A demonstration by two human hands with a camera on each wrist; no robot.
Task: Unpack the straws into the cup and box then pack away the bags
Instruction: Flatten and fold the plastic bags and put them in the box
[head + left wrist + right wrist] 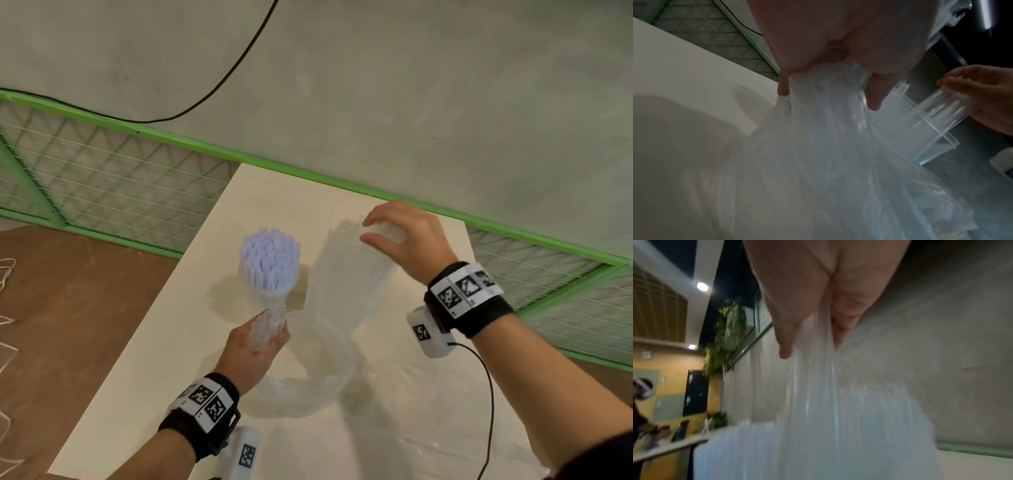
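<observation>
Your left hand, at about 7 o'clock in the head view, was clenched around the twisted neck of a clear bag. A bundle of pale blue straws stood upright above that fist, fanning out at the top, near 11 o'clock from the hand.

Your right hand, at about 2 o'clock, was curled over the end of a clear box, gripping it. The box leaned at a tilt, its lower end near the table. The left wrist view showed fingers wrapped around the box's narrow end, its open rim pointing down and away.

Loose clear plastic, probably more bags, lay in a curl at 6 o'clock, close to your body. No cup could be picked out for certain.

The straws would likely be very light, smooth and easily crushed, and apt to slide loose once the film slackened. Holding low on the bundle, through the film, should keep them together. The box looked thin, stiff and slippery; gripping across its end or rim seemed soundest.
</observation>
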